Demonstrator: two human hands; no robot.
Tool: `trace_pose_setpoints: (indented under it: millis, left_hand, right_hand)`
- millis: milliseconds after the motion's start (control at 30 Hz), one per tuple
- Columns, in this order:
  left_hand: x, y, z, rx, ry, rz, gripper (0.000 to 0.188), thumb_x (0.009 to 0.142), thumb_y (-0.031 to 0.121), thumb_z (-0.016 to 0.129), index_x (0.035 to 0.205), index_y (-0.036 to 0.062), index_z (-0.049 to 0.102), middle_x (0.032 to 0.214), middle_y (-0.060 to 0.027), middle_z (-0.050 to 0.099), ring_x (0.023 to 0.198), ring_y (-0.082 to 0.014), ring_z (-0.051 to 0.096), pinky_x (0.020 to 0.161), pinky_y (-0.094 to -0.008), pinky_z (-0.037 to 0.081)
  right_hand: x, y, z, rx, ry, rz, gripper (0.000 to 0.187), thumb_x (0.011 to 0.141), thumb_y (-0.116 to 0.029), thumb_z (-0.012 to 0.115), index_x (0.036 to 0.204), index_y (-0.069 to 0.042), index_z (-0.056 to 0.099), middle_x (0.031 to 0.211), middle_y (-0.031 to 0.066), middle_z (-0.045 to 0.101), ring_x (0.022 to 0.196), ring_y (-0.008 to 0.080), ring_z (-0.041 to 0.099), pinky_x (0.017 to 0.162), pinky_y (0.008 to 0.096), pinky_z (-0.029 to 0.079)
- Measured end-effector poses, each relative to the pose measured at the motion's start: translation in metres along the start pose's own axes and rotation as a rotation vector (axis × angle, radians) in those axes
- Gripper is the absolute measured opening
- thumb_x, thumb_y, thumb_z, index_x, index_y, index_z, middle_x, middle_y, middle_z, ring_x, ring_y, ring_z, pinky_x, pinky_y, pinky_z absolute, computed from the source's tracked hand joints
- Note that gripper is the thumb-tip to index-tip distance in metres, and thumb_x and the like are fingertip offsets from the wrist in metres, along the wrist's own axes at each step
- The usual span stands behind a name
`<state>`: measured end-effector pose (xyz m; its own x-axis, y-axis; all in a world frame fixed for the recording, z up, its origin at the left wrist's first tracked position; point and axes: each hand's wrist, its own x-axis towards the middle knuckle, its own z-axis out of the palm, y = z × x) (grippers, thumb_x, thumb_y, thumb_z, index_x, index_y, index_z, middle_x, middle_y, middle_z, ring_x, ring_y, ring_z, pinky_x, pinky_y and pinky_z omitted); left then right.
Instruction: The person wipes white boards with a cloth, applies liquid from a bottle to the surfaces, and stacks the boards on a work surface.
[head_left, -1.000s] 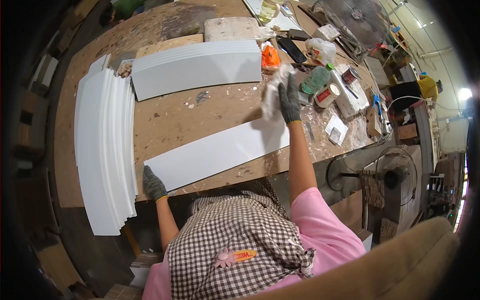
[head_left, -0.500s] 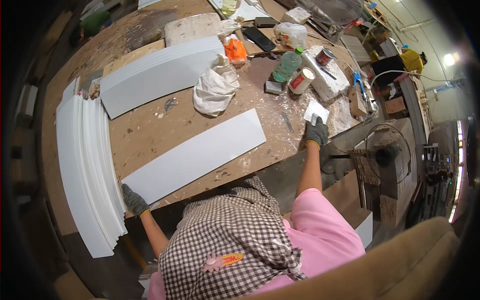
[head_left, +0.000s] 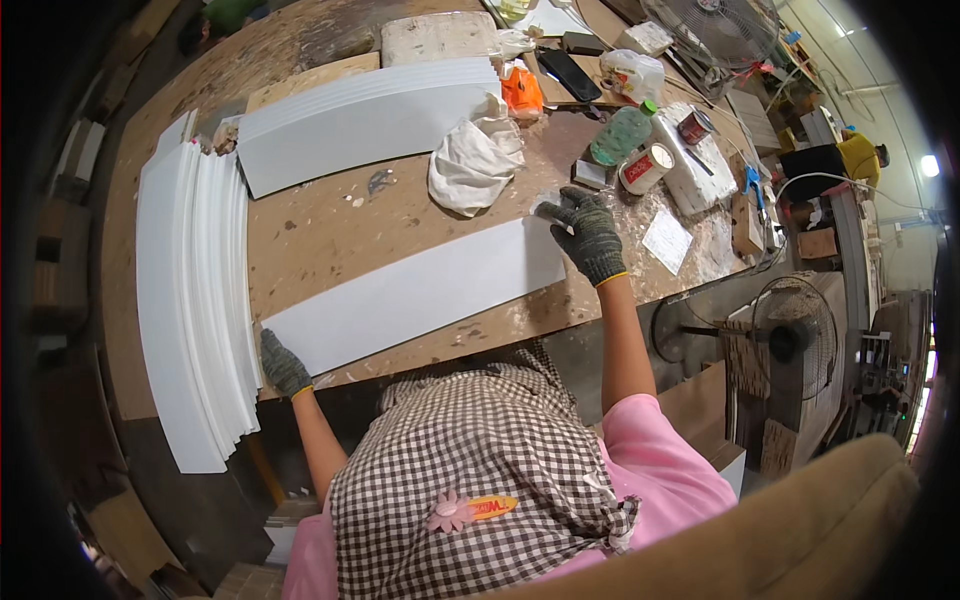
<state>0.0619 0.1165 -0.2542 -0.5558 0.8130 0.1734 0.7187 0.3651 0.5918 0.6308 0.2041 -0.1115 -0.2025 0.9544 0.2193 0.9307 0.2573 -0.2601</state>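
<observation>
A long white board [head_left: 420, 290] lies slantwise on the worktable in front of me. At its left end rests my left hand [head_left: 287, 365] in a grey knitted glove, fingers stretched along the edge. My right hand [head_left: 588, 238], gloved alike, is over the table at the board's right end, its fingers bent and apart. A small pale patch shows by its fingertips; I cannot make out what it is. To the right of this hand lies a white square sheet [head_left: 667, 241]. A crumpled white cloth [head_left: 470, 165] sits beyond the board.
White boards are stacked at left [head_left: 190, 300] and at the back [head_left: 370, 130]. Right of the cloth are a green bottle [head_left: 622, 135], a white tub [head_left: 645, 170], a grey block [head_left: 589, 174] and a foam slab [head_left: 692, 155]. A fan [head_left: 795, 340] stands beyond the table's right edge.
My right hand has let go of the white sheet and moved left to the board's right end. My left hand stays at the left end. The whole view has shifted slightly.
</observation>
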Motion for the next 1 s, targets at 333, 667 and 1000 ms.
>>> trace_pose_setpoints:
  millis: [333, 667, 1000]
  left_hand:
    - [-0.005, -0.017, 0.006, 0.253, 0.036, 0.112, 0.042, 0.100, 0.023, 0.035, 0.127, -0.0048, 0.053, 0.130, -0.0192, 0.056, 0.122, -0.0300, 0.052, 0.107, -0.0356, 0.037]
    - [0.008, -0.054, 0.009, 0.393, -0.003, 0.197, 0.041, 0.096, 0.007, 0.032, 0.134, -0.0031, 0.046, 0.135, -0.0167, 0.051, 0.125, -0.0270, 0.050, 0.109, -0.0348, 0.036]
    - [-0.021, -0.026, 0.031, 0.167, 0.184, 0.232, 0.042, 0.090, 0.002, 0.039, 0.132, 0.0062, 0.046, 0.115, -0.0172, 0.061, 0.104, -0.0349, 0.058, 0.092, -0.0468, 0.045]
  right_hand:
    - [0.000, -0.003, 0.005, -0.128, 0.005, 0.030, 0.040, 0.073, -0.014, 0.068, 0.110, -0.028, 0.068, 0.123, 0.0128, 0.057, 0.111, 0.0335, 0.053, 0.096, 0.0437, 0.043]
    - [0.014, -0.020, -0.005, -0.138, -0.102, 0.169, 0.038, 0.072, -0.014, 0.068, 0.108, -0.026, 0.069, 0.118, 0.0159, 0.058, 0.111, 0.0333, 0.054, 0.096, 0.0434, 0.043]
    - [0.081, -0.173, 0.064, 0.691, -0.228, -0.167, 0.034, 0.083, -0.016, 0.069, 0.117, -0.015, 0.066, 0.119, 0.0143, 0.057, 0.108, 0.0263, 0.057, 0.090, 0.0362, 0.047]
